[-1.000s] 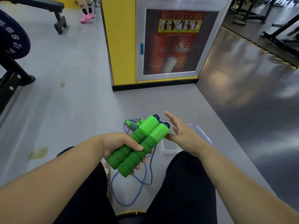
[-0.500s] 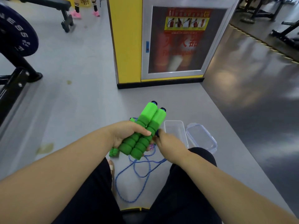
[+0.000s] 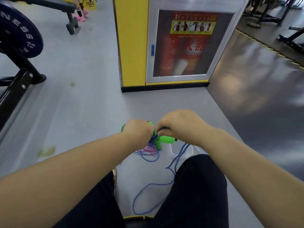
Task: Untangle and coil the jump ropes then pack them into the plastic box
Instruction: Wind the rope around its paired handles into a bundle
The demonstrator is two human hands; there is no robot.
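Gripping a pair of bright green ribbed foam jump-rope handles (image 3: 166,139), the left hand (image 3: 138,130) shows only its back, fingers curled under and round the foam. The right hand (image 3: 182,125) sits just beside it, its fingertips bunched together on the thin braided blue cord (image 3: 153,194) where it leaves the handles. That cord drops in loose loops onto the smooth grey floor (image 3: 85,112) between the person's black-trousered knees, and a finer pink cord (image 3: 150,150) lies tangled with it beneath the hands. The clear rectangular plastic box (image 3: 174,151) stands on the floor by the right knee, mostly hidden under the right forearm. White block letters "NESS" curve round the dark blue round weight plate (image 3: 19,35) at the floor's far left edge. On the glass-fronted metal cabinet (image 3: 189,45) set in the yellow pillar (image 3: 131,38), the red poster's writing is too blurred to read.
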